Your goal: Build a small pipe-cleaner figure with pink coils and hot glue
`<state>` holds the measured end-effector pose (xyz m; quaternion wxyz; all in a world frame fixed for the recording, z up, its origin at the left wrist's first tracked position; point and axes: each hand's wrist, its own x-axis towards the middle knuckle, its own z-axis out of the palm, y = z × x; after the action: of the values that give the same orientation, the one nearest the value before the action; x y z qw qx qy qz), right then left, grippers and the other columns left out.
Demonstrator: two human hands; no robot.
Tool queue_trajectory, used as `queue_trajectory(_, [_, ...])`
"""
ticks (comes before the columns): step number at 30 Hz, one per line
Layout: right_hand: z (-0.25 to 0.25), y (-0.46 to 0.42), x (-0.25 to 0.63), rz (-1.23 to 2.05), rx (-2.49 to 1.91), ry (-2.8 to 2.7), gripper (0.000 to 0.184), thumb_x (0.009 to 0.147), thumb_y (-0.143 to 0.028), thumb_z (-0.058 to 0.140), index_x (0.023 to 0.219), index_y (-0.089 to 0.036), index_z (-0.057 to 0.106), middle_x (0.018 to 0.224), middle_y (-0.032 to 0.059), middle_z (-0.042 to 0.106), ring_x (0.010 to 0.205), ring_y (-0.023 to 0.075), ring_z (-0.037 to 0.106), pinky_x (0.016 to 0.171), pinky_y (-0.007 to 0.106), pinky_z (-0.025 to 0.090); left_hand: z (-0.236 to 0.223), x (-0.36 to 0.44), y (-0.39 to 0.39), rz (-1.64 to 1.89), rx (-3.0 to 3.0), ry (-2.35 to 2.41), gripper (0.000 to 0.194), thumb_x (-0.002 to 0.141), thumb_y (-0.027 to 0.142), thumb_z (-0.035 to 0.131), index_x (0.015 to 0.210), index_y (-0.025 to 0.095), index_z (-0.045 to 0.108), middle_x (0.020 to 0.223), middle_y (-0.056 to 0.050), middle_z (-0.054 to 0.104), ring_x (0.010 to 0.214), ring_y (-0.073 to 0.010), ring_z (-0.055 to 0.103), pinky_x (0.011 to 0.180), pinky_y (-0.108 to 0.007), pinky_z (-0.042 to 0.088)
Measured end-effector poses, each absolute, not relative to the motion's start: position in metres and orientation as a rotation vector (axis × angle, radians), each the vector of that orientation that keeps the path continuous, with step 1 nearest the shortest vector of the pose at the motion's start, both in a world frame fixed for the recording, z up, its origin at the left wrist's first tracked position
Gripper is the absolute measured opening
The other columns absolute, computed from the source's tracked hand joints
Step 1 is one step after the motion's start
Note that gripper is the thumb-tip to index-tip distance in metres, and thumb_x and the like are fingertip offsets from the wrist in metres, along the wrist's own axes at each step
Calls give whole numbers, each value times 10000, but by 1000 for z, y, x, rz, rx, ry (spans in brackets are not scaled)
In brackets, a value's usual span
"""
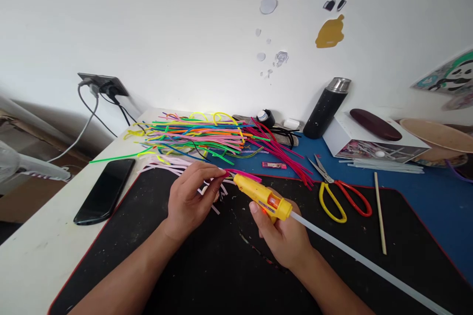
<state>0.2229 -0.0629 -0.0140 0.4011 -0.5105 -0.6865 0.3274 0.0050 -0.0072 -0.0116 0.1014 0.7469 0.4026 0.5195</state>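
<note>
My right hand [283, 236] is wrapped round a yellow hot glue gun [254, 188], its nozzle pointing left. From the back of the gun a long pale glue stick [362, 258] runs down to the lower right. My left hand [194, 194] pinches a small magenta pipe cleaner [226, 173] between thumb and fingertips, right by the nozzle. Whether the nozzle touches it I cannot tell. Behind the gun tip lies a pink strip [246, 174]. Pale pipe cleaner ends poke out beside my left fingers, partly hidden by them.
Many coloured pipe cleaners [195, 133] are heaped at the back, with dark red ones [291, 157] alongside. Scissors [328, 177] and a thin wooden stick [380, 214] lie right on the black mat [207, 275]. A phone [105, 192] is left; a black flask [327, 108] leans behind.
</note>
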Motion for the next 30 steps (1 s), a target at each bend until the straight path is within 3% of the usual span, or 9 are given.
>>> queue_trajectory(8, [-13,-63,223,732,-1218,-1752,255,1083,-374,563,863,-250,602,548,-56,505,468,137,524,509,257,402,-10,4,-9,1539,2252,1128,209,974,98,702,1096,262,747,973,-47,796,901,-198,757,827,-326,606])
queue_trajectory(15, [-10,-61,224,596,-1207,-1837,263,1077,-325,548,830,-240,574,719,-11,561,600,147,550,604,267,436,-8,5,-8,1531,2334,1086,263,959,50,705,1124,253,730,992,-51,791,902,-186,753,831,-311,606])
queue_trajectory(30, [-10,-62,224,481,-1159,-1889,249,1097,-280,522,855,-225,540,709,-43,506,575,114,518,589,246,406,-7,4,-6,1560,2487,1011,288,928,-7,738,1137,189,709,992,-66,781,913,-175,737,828,-294,603])
